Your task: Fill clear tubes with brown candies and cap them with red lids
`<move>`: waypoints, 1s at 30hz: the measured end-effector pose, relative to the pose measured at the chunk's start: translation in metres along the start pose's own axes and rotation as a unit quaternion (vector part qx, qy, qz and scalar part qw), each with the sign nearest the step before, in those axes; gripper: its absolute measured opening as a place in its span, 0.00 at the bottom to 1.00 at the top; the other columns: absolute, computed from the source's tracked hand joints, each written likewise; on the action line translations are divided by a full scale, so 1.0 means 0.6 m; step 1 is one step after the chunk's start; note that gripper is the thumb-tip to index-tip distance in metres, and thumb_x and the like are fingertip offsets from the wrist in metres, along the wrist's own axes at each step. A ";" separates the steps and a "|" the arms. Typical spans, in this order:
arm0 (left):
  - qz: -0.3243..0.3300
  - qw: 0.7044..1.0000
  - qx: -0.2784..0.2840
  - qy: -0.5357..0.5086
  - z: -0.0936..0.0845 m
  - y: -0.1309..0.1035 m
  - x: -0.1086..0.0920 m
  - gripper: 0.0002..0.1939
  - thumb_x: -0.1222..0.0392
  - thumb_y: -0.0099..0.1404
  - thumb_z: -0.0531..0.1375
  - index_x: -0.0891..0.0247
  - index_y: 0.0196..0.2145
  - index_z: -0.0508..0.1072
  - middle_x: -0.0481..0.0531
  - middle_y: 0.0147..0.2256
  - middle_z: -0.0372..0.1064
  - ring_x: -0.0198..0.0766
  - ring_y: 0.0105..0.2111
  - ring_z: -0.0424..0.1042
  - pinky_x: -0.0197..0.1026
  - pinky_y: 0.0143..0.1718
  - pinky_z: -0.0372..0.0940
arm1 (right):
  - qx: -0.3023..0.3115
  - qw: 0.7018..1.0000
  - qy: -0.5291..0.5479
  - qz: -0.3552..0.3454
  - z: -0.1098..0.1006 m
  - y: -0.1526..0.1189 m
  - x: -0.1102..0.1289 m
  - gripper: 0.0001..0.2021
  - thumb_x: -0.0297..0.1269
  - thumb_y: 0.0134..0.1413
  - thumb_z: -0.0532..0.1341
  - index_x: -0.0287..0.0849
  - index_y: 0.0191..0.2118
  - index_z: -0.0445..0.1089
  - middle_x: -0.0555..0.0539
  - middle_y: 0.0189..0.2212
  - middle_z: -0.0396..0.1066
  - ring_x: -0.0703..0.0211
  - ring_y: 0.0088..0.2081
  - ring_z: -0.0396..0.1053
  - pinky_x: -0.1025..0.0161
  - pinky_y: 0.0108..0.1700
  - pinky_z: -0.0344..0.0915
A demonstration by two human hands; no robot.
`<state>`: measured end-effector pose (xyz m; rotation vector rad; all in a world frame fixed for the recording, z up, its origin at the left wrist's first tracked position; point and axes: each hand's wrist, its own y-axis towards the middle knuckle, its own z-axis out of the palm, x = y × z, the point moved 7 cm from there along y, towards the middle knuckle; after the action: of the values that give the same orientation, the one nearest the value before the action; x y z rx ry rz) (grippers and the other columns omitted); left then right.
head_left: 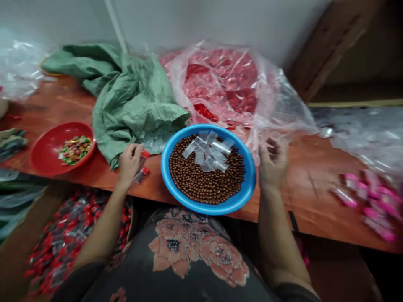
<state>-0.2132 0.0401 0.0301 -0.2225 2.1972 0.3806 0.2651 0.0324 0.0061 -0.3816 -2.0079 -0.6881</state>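
Note:
My left hand [129, 162] is closed, its fingertips pinched on a small clear tube with a red cap [145, 154]. Beside it on the table lies another red-capped tube [140, 175]. My right hand [273, 161], somewhat blurred, has curled fingers at the edge of a clear plastic bag [291, 111] full of red caps [220, 79]; what it grips, if anything, is hidden. Between my hands stands a blue basin [252, 180] of small round brown balls [201, 184], with several empty clear tubes [209, 151] on top.
On the orange-red table [310, 197], a red bowl [42, 155] of colourful wrapped pieces stands left, beside a crumpled green sack [135, 96]. Pink-capped tubes [374, 201] lie right. Below the table's left edge is a box of red-capped tubes [63, 243].

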 end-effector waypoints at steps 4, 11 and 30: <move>0.045 0.997 0.048 0.048 0.016 0.022 0.069 0.09 0.56 0.60 0.64 0.59 0.25 0.71 0.46 0.25 0.58 0.36 0.30 0.59 0.38 0.34 0.53 | 0.043 0.996 -0.040 0.071 0.027 0.069 -0.121 0.22 0.47 0.51 0.59 0.36 0.45 0.75 0.40 0.38 0.76 0.54 0.37 0.71 0.53 0.45 0.70; 0.219 0.969 0.006 0.113 0.055 0.030 -0.067 0.14 0.50 0.71 0.54 0.56 0.37 0.77 0.54 0.35 0.68 0.47 0.40 0.68 0.49 0.43 0.61 | 0.148 0.980 -0.104 0.084 0.098 0.091 -0.161 0.15 0.41 0.52 0.62 0.40 0.43 0.77 0.41 0.45 0.76 0.50 0.48 0.71 0.53 0.54 0.65; 0.289 0.842 0.405 0.207 0.437 -0.018 -0.307 0.15 0.57 0.66 0.59 0.66 0.48 0.75 0.61 0.49 0.72 0.46 0.50 0.71 0.44 0.52 0.63 | -0.021 0.936 0.277 0.217 0.058 0.106 -0.229 0.13 0.42 0.52 0.65 0.43 0.41 0.70 0.54 0.29 0.72 0.66 0.27 0.70 0.63 0.35 0.72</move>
<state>0.0958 0.1254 0.0240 0.9181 2.6097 -0.3456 0.3435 0.1053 -0.1064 -0.5654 -1.3164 -0.4872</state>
